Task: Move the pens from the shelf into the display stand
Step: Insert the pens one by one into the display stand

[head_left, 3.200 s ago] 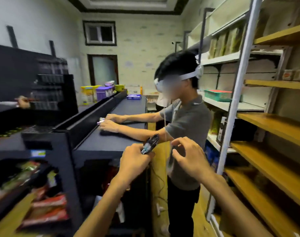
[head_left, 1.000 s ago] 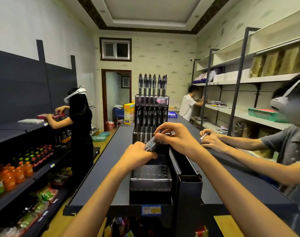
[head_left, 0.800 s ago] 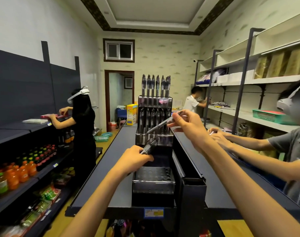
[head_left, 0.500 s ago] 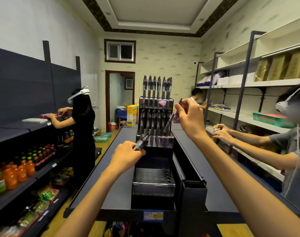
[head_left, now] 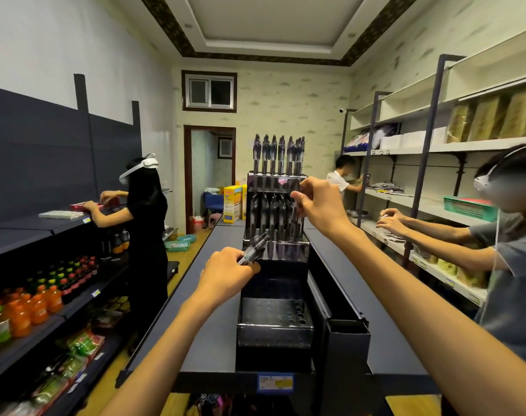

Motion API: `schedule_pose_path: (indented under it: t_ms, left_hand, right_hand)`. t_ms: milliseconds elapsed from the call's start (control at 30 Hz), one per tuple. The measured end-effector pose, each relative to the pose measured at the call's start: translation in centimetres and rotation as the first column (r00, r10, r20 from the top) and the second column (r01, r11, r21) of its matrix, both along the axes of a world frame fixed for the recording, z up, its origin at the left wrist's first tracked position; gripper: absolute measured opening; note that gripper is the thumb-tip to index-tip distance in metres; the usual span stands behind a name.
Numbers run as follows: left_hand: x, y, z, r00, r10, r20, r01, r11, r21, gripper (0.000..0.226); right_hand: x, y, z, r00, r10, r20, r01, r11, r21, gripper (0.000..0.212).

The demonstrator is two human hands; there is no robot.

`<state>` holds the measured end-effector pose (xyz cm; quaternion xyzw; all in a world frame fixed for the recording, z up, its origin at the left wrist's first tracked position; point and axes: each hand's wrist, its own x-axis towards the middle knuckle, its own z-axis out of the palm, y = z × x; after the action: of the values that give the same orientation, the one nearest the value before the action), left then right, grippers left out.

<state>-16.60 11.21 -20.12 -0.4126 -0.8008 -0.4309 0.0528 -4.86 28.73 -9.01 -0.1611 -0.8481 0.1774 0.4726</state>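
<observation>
Half a second back my right hand was raised beside the display stand with one pen tilted; now it sits against the stand's middle tier, fingers curled and pinching that pen nearly upright among the ones already seated there. My left hand has barely shifted: it grips a bundle of pens just in front of the stand's lower tier (I cannot count them, they overlap and blur).

Behind the right hand the top tier holds a row of upright pens, seven or so; the rightmost ones crowd together. Nearest me, below the stand's filled tiers, the perforated tray shows bare holes.

Everything sits on the dark bench running away down the aisle. Right of the stand, a dark open-topped bin stands at the bench edge. Three people work around it: one to the left at a shelf of orange drink bottles, one close on the right, one far behind the stand.
</observation>
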Motion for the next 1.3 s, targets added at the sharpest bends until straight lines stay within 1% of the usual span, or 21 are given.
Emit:
schedule_pose_path:
  t_ms: [167, 267, 333, 500, 567, 633, 667, 700, 733, 800, 867, 900, 933, 1000, 1100, 1200, 1300]
  left_hand:
    - [-0.1, 0.1, 0.2, 1.000, -0.008, 0.005, 0.008, 1.000, 0.009, 0.043]
    - [-0.1, 0.3, 0.3, 1.000, -0.010, 0.008, 0.010, 1.000, 0.022, 0.046]
    - [-0.2, 0.3, 0.3, 1.000, -0.009, 0.016, 0.008, 0.999, 0.032, 0.045]
    - [-0.4, 0.4, 0.2, 1.000, 0.000, 0.022, -0.001, 0.999, 0.045, 0.049]
    - [-0.5, 0.7, 0.2, 1.000, -0.003, 0.028, 0.001, 0.999, 0.053, 0.050]
    - [-0.5, 0.9, 0.2, 1.000, -0.010, 0.027, 0.009, 0.999, 0.048, 0.044]
    - [-0.3, 1.0, 0.2, 1.000, -0.014, 0.017, 0.014, 0.999, 0.040, 0.039]
    - [-0.2, 1.1, 0.2, 1.000, -0.014, 0.001, 0.014, 0.999, 0.032, 0.036]
    - [0.0, 1.2, 0.3, 1.000, -0.011, -0.018, 0.012, 1.000, 0.025, 0.033]
    - [0.2, 1.4, 0.3, 0.999, 0.000, -0.037, 0.001, 1.000, 0.024, 0.026]
    - [0.2, 1.7, 0.2, 0.999, 0.018, -0.028, -0.017, 0.999, 0.039, 0.022]
    - [0.2, 1.8, 0.1, 0.999, 0.032, -0.021, -0.031, 0.998, 0.047, 0.023]
    - [0.3, 2.0, 0.0, 0.998, 0.054, -0.016, -0.053, 0.997, 0.053, 0.025]
    - [0.6, 2.4, -0.1, 0.993, 0.121, -0.015, -0.120, 0.991, 0.062, 0.035]
    - [1.1, 2.9, -0.2, 0.981, 0.190, -0.032, -0.188, 0.980, 0.061, 0.041]
    - [1.4, 3.1, -0.3, 0.979, 0.198, -0.059, -0.194, 0.979, 0.059, 0.046]
    - [1.6, 3.1, -0.1, 0.982, 0.179, -0.055, -0.177, 0.983, 0.049, 0.046]
  right_hand:
    - [-0.8, 0.3, 0.4, 0.998, -0.025, 0.064, 0.027, 0.999, -0.028, 0.023]
    - [-1.2, 0.7, 0.3, 0.979, -0.027, 0.202, 0.043, 0.996, -0.076, 0.027]
    - [-1.2, 1.0, -0.4, 0.966, -0.015, 0.259, 0.048, 0.992, -0.119, 0.028]
    - [-0.8, 1.3, -1.4, 0.968, -0.027, 0.251, 0.067, 0.986, -0.155, 0.030]
    - [-0.3, 1.1, -1.4, 0.958, -0.054, 0.282, 0.087, 0.991, -0.104, 0.033]
    - [0.4, 0.6, -1.3, 0.945, -0.166, 0.280, 0.155, 0.986, 0.061, 0.036]
    - [0.8, 0.2, -1.3, 0.949, -0.201, 0.242, 0.175, 0.977, 0.123, 0.035]
    - [1.3, -0.2, -1.4, 0.963, -0.188, 0.193, 0.161, 0.976, 0.146, 0.032]
    - [1.7, -0.6, -1.5, 0.979, -0.136, 0.154, 0.115, 0.984, 0.137, 0.029]
    - [2.4, -1.6, -1.7, 0.990, 0.041, 0.137, -0.046, 0.998, 0.030, 0.028]
    - [2.9, -2.5, -1.9, 0.960, 0.228, 0.163, -0.201, 0.966, -0.165, 0.032]
    - [3.1, -2.8, -2.1, 0.942, 0.286, 0.177, -0.239, 0.939, -0.246, 0.036]
    - [3.2, -3.1, -2.3, 0.927, 0.320, 0.196, -0.256, 0.921, -0.294, 0.038]
    - [3.3, -3.6, -3.0, 0.908, 0.357, 0.219, -0.273, 0.902, -0.335, 0.039]
    - [3.1, -3.9, -4.1, 0.891, 0.404, 0.208, -0.307, 0.872, -0.381, 0.029]
    - [2.9, -4.0, -4.9, 0.880, 0.453, 0.144, -0.352, 0.825, -0.442, 0.025]
    - [2.7, -4.3, -5.4, 0.875, 0.481, 0.054, -0.376, 0.747, -0.548, 0.026]
